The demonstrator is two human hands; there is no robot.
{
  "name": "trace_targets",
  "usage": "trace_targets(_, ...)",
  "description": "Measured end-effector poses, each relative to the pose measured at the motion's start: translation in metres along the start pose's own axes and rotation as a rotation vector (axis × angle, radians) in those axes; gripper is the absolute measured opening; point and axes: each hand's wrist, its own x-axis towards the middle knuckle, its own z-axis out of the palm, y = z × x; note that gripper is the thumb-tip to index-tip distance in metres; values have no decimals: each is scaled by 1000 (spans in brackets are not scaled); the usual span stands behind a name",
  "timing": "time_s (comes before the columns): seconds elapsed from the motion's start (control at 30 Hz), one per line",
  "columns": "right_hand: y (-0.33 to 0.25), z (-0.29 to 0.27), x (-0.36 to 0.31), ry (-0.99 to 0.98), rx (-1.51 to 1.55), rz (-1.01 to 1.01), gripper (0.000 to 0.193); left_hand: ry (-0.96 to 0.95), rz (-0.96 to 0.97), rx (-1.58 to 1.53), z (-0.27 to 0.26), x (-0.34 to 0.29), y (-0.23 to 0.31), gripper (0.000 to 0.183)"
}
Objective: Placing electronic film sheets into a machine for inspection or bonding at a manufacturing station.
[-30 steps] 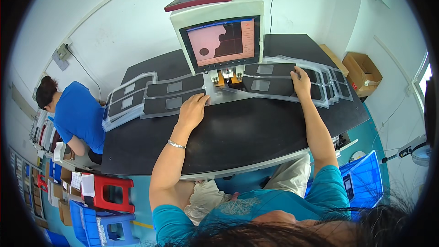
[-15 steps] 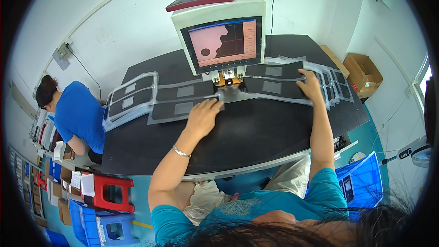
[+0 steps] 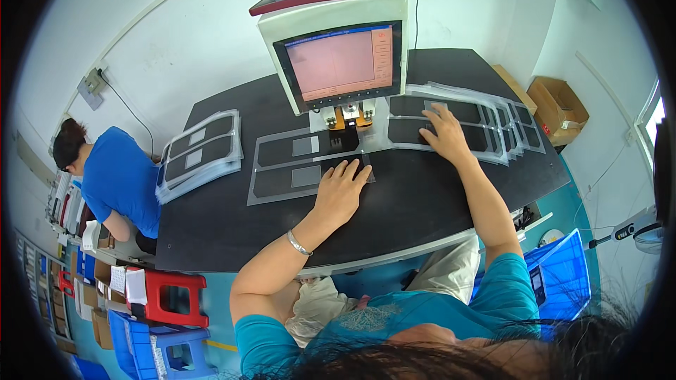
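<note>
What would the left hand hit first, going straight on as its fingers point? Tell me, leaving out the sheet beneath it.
Beyond that black sheet, the left hand would probably meet the orange machine part first, though depth is unclear; it might pass underneath.

A black rectangular sheet bordered in clear plastic (image 3: pixel 308 162), with two pale windows, lies flat between the front and back edges of the black tabletop (image 3: pixel 415 200); clear-bordered black sheets (image 3: pixel 479 127) fan out near its right edge
</note>
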Motion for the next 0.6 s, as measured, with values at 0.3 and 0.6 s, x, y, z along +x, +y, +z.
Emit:
trace_targets(0.3,12,-16,-3,-252,-12,55,43,34,17,-118,-4,-2,-2,38)
trace_targets(0.6,13,-18,-4,-260,-8,50,43,-122,11,-216,-26,-8,-21,49)
